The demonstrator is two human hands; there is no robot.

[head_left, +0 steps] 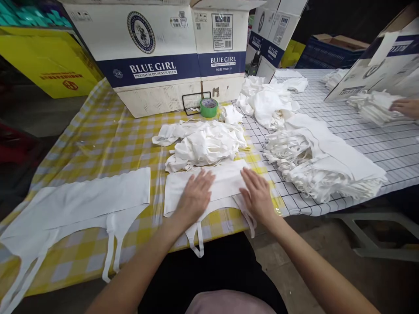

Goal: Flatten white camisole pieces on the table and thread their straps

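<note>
My left hand (195, 195) and my right hand (258, 194) both lie flat, fingers stretched out, on a white cloth piece with straps (225, 181) spread at the front edge of the yellow checked table (108, 139). Its straps hang over the table's edge. Just beyond it lies a loose heap of white cloth pieces (204, 144). To the left, a flattened stack of the same white pieces (85, 203) lies with straps dangling. To the right sits a neat thick stack of folded white pieces (322, 161).
A Blue Girl cardboard box (157, 52) stands at the back, a green tape roll (208, 107) before it. More white cloth (266, 100) lies on the grid-patterned cloth (376, 144). Another person's hand (406, 107) rests on a pile at far right, near tilted boxes.
</note>
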